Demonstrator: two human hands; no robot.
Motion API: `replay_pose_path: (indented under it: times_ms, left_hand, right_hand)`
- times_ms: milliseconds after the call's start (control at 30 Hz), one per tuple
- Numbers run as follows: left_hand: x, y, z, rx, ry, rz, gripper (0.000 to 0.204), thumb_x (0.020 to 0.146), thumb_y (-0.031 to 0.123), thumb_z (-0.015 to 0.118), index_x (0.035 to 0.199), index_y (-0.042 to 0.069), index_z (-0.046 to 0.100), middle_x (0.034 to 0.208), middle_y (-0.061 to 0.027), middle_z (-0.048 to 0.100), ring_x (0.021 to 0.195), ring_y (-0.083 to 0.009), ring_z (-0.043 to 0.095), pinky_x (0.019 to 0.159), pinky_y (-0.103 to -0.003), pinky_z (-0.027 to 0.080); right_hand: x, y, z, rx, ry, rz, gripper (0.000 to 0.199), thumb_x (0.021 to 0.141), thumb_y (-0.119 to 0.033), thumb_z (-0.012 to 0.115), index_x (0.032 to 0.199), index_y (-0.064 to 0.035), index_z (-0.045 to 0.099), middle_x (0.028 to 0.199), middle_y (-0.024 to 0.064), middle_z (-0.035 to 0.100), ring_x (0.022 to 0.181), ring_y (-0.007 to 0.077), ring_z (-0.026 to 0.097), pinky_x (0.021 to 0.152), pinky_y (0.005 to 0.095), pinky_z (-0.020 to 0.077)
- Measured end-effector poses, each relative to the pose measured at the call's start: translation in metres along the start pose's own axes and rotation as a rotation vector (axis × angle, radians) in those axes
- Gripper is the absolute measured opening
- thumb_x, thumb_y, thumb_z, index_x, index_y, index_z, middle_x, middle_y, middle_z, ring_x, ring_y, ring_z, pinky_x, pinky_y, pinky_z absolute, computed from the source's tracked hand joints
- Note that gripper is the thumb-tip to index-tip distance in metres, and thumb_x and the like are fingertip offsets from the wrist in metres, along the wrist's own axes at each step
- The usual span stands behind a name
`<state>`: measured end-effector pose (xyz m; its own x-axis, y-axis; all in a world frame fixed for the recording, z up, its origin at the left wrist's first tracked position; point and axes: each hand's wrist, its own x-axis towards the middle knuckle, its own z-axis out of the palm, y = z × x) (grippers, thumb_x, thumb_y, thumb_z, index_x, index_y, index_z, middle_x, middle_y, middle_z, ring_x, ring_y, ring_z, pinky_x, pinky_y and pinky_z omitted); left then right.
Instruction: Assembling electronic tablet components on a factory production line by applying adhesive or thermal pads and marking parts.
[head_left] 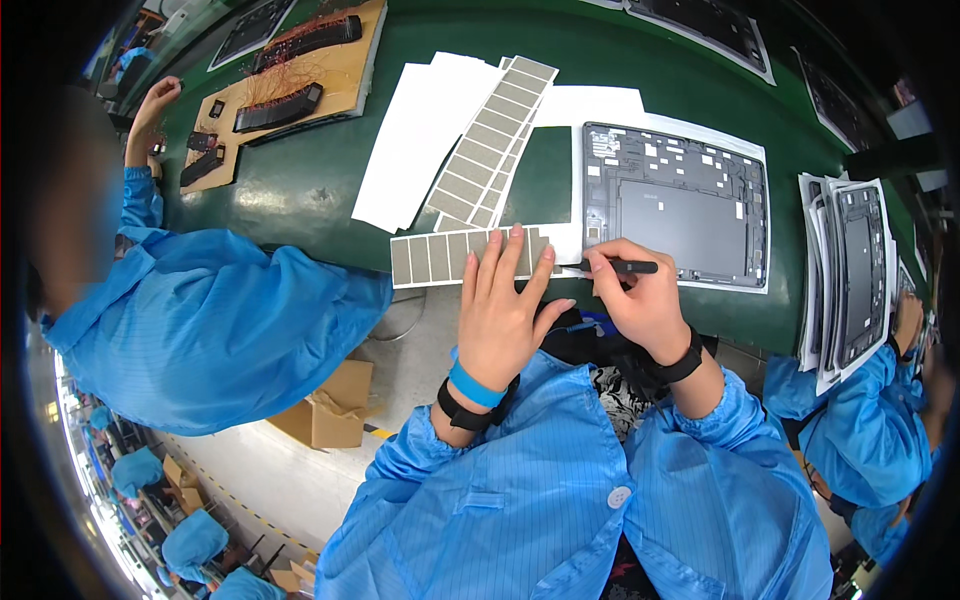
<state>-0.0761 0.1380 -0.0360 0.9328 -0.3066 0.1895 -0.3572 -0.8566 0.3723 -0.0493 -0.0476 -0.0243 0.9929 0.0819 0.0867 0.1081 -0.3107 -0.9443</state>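
Note:
My left hand (503,305) lies with its fingers spread on a white sheet bearing a row of grey rectangular stickers (420,262), at the table's near edge. In my right hand (645,300) I grip black tweezers (632,267), their tips down at the right end of that sheet. Just beyond my right hand, a dark tablet-shaped housing (690,225) with small white patches lies on white paper. More sheets of grey stickers (490,140) lie slanted across blank white sheets (397,150) farther up the table.
A brown board (350,80) with black curved parts and copper-coloured wires stands far left, near a co-worker in a blue smock (220,330). A stack of similar housings with paper (845,270) juts over the right edge. Below left, a cardboard box (342,405) sits on the floor.

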Motion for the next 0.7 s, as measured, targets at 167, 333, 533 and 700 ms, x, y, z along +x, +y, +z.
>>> replay_pose_path:
  times_ms: [167,333,533,700]
  left_hand:
    - [0.003,-0.006,0.005,-0.029,0.066,0.015,0.053,0.082,0.036,0.072,0.131,0.017,0.061,0.145,-0.0164,0.044,0.136,-0.039,0.038,0.109,-0.057,0.03]
    - [0.024,-0.002,0.0,-0.05,0.167,0.034,0.039,0.084,0.026,0.072,0.119,0.01,0.066,0.134,-0.0166,0.052,0.128,-0.0386,0.045,0.105,-0.054,0.036]
    - [0.074,0.03,0.005,-0.197,0.213,0.02,0.04,0.082,0.012,0.069,0.117,-0.004,0.057,0.115,-0.0203,0.056,0.107,-0.0391,0.053,0.092,-0.044,0.045]
    - [0.09,0.031,0.019,-0.127,0.171,-0.004,0.044,0.081,0.014,0.07,0.119,-0.004,0.056,0.122,-0.0213,0.052,0.113,-0.0383,0.05,0.095,-0.045,0.043]
  right_hand:
    - [-0.004,-0.01,-0.001,0.376,0.101,0.254,0.017,0.093,-0.007,0.061,0.104,0.0034,0.068,0.07,0.0071,0.066,0.056,0.0078,0.059,0.048,0.0201,0.0454]
    - [0.037,-0.009,-0.044,0.323,0.219,0.119,0.021,0.096,-0.01,0.058,0.108,0.0056,0.065,0.071,0.009,0.065,0.052,0.0083,0.056,0.046,0.0201,0.0433]
    - [0.08,0.027,-0.044,0.344,0.12,0.097,0.018,0.096,-0.01,0.057,0.104,0.0052,0.062,0.073,0.0051,0.062,0.067,0.0095,0.061,0.061,0.0219,0.0484]
    - [0.078,0.03,-0.043,0.328,0.104,0.14,0.015,0.097,-0.012,0.056,0.1,0.0022,0.061,0.074,0.0042,0.063,0.069,0.0098,0.062,0.061,0.0219,0.0462]
